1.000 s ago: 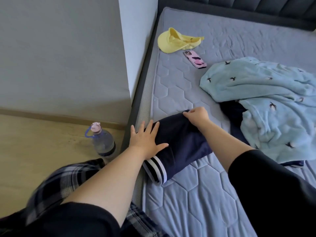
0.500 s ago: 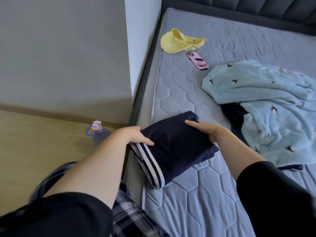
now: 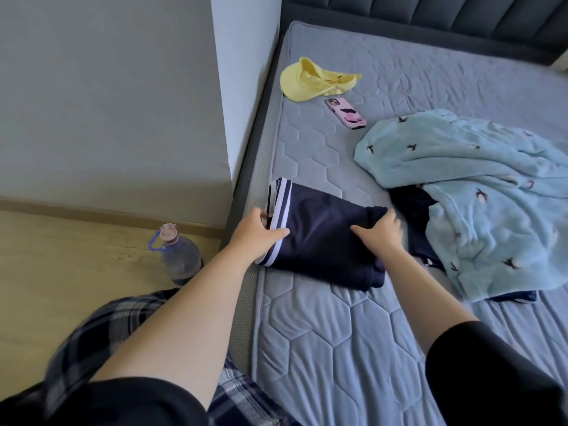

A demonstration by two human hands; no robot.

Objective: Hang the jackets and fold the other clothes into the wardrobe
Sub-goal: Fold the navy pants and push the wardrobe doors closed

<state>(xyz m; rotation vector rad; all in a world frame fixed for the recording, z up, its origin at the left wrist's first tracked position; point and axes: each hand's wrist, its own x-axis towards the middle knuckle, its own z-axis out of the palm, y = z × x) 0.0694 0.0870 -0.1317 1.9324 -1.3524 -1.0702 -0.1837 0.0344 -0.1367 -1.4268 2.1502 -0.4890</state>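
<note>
A folded navy garment (image 3: 322, 238) with white stripes along one edge lies on the grey mattress (image 3: 338, 333) near its left side. My left hand (image 3: 256, 233) grips the striped left end, thumb on top and fingers tucked into the fold. My right hand (image 3: 379, 233) holds the right end, fingers curled over the rolled edge. A light blue fleece garment (image 3: 476, 195) with small bird prints lies crumpled to the right, partly covering another dark garment (image 3: 412, 204).
A yellow cap (image 3: 310, 79) and a pink phone (image 3: 345, 113) lie farther up the mattress. A water bottle (image 3: 179, 256) stands on the wooden floor beside the bed frame. A grey wall corner (image 3: 221, 118) is at the left, a padded headboard (image 3: 461, 16) at the back.
My left hand went from pressing flat on the navy garment to gripping its striped end. Both hands lifted and turned the bundle, which now lies squarer on the mattress.
</note>
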